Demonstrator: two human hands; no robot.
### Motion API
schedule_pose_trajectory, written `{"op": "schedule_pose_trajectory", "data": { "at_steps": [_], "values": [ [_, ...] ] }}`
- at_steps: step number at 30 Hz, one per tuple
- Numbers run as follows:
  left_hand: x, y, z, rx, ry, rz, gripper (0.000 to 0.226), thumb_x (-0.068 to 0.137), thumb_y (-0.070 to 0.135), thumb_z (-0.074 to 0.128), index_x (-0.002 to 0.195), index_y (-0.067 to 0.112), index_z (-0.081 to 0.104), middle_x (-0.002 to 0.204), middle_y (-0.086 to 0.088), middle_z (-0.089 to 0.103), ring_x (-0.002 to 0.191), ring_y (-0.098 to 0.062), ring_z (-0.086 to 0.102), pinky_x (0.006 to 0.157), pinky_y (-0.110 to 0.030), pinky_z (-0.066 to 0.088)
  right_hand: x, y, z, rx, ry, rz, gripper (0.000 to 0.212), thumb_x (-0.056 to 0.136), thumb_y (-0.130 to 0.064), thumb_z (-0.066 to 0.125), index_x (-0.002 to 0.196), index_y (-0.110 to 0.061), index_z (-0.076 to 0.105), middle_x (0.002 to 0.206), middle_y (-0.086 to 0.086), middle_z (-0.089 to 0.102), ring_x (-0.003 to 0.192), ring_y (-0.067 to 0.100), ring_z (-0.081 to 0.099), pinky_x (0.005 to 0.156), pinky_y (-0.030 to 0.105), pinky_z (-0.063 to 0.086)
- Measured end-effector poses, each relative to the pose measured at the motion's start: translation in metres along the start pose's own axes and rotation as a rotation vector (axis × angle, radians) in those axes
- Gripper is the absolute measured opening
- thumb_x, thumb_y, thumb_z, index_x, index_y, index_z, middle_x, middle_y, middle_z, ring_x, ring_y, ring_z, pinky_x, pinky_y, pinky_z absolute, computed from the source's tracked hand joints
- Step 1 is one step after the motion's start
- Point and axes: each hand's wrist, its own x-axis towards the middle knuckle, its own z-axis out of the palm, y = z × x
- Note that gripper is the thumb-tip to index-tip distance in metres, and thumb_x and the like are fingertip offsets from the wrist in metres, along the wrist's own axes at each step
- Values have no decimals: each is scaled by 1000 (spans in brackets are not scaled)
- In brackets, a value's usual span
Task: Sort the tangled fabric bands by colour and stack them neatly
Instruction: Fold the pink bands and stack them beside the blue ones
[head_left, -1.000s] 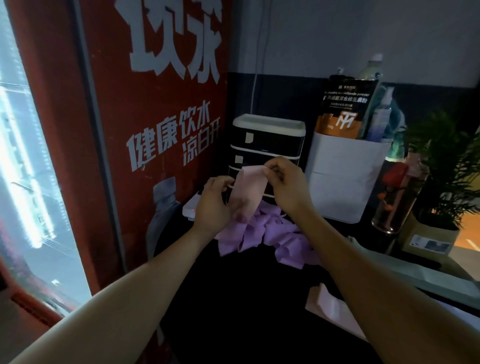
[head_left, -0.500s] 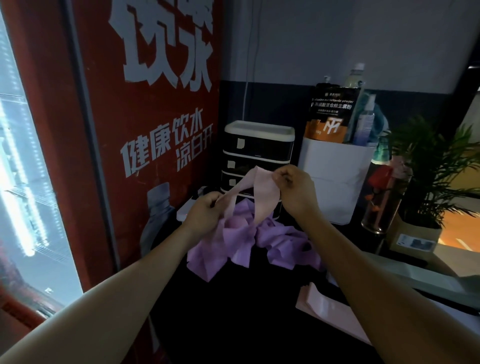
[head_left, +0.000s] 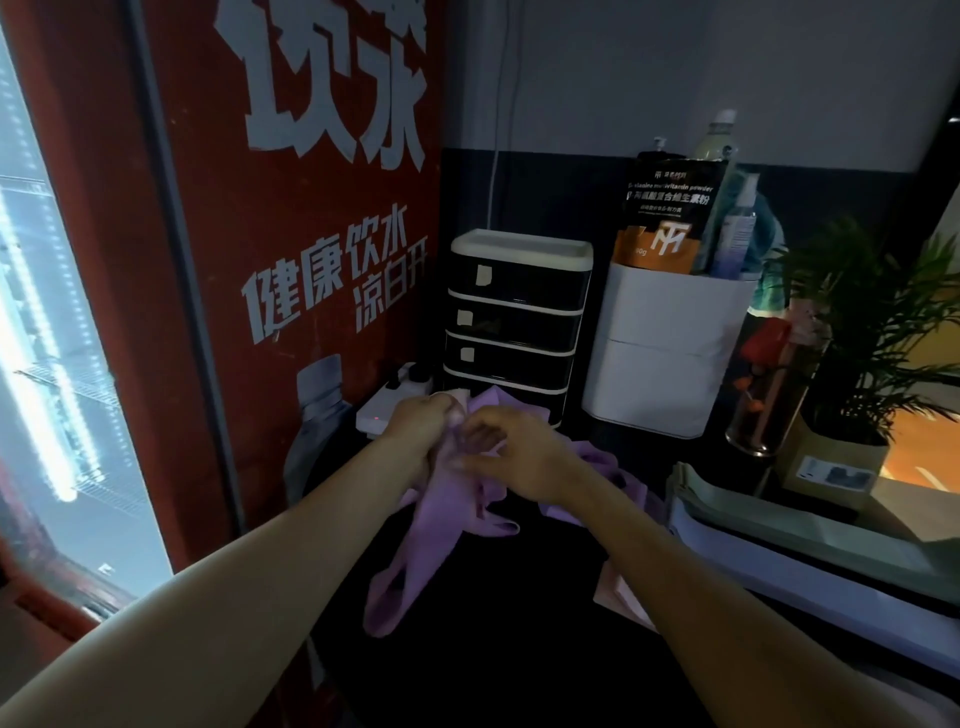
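- At the centre of my view, my left hand (head_left: 415, 431) curls its fingers round the top of a tangle of purple fabric bands (head_left: 447, 509); a pale pink band end (head_left: 460, 399) shows just above its knuckles.
- My right hand (head_left: 519, 457) lies touching the left, fingers bent down into the same bunch; whether they actually pinch cloth I cannot tell.
- Below both hands, soft, limp purple loops hang down to the dark tabletop (head_left: 519, 623); more purple bands (head_left: 602, 467) lie heaped behind my right wrist.
- Beside my right forearm, flat pink bands (head_left: 618, 597) lie on the table, partly hidden by the arm.
- Behind the hands: a small drawer unit (head_left: 514, 317), black fronts, white frame, pale tab on each of three drawers.
- Right of it: a smooth white bin (head_left: 665, 353) holding a black-and-orange pouch (head_left: 665, 218), printed "multivitamin powder", with Chinese text.
- Left: a red panel (head_left: 311, 234) with large white Chinese characters, "健康饮水 凉白开".
- Far right: a green potted plant (head_left: 872, 322).
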Motion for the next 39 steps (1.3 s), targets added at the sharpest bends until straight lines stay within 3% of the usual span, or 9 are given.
{"op": "schedule_pose_trajectory", "data": {
  "at_steps": [3, 5, 12, 16, 22, 26, 31, 33, 39],
  "values": [
    [-5, 5, 1, -121, -71, -50, 31, 71, 3, 54, 41, 9, 50, 52, -8, 44, 52, -18, 45, 59, -23, 40, -2, 5, 5, -10, 30, 22, 28, 79, -8, 71, 104, -4, 59, 79, -9, 55, 71, 5, 52, 64, 6, 39],
    [-6, 7, -1, -113, -115, -25, 11, 66, 2, 56, 56, 5, 52, 62, -10, 47, 62, -21, 47, 66, -27, 42, -2, 10, 1, -57, 82, 16, 19, 82, -6, 67, 99, -2, 61, 79, -3, 57, 68, 9, 52, 63, 13, 40],
    [-1, 4, -15, -36, -136, 92, 11, 92, 4, 52, 83, 10, 56, 76, -7, 54, 65, -11, 52, 45, -14, 48, -4, 10, -22, -174, 160, -41, 21, 92, -14, 57, 98, 0, 71, 88, 16, 68, 80, 27, 61, 73, 30, 42],
    [4, 5, -22, -46, -49, 81, 17, 92, 0, 47, 80, 11, 54, 68, -7, 46, 60, -12, 44, 42, -14, 48, -5, 15, -27, -190, 184, -16, 20, 92, -12, 56, 86, 1, 69, 74, 6, 61, 64, 16, 51, 59, 16, 35],
    [18, 4, -50, -2, 152, 88, 7, 93, 0, 44, 89, 3, 50, 66, -8, 42, 58, -13, 42, 40, -16, 47, -5, 31, -50, -193, 492, 187, 23, 93, -7, 51, 80, 7, 63, 67, 11, 54, 65, 21, 47, 53, 24, 26],
    [26, -3, -60, 122, 196, 107, 3, 94, 3, 48, 93, 4, 50, 86, -14, 50, 64, -16, 45, 55, -25, 46, -2, 35, -56, -180, 601, 294, 42, 93, -3, 44, 53, -13, 39, 59, 6, 45, 66, 22, 43, 49, 29, 24],
    [14, -2, -54, 345, -48, 198, 18, 84, 0, 64, 80, 9, 49, 84, -12, 51, 67, -14, 51, 61, -25, 47, 4, 33, -53, -151, 632, 338, 30, 94, -6, 41, 67, -1, 50, 70, 12, 51, 69, 23, 47, 57, 28, 28],
    [8, -2, -49, 409, -227, 168, 25, 80, 5, 72, 95, 10, 52, 89, -7, 52, 75, -12, 53, 64, -22, 48, 7, 31, -50, -133, 618, 317, 28, 95, -9, 43, 73, 4, 55, 70, 14, 52, 69, 24, 48, 60, 27, 31],
    [11, -4, -22, 535, -179, 438, 18, 93, 9, 54, 110, 10, 59, 102, -2, 62, 89, -11, 55, 64, -11, 42, 11, 17, -43, -70, 493, 65, 22, 92, -3, 50, 81, 13, 60, 69, 13, 54, 66, 20, 47, 49, 15, 30]
  ]
}}
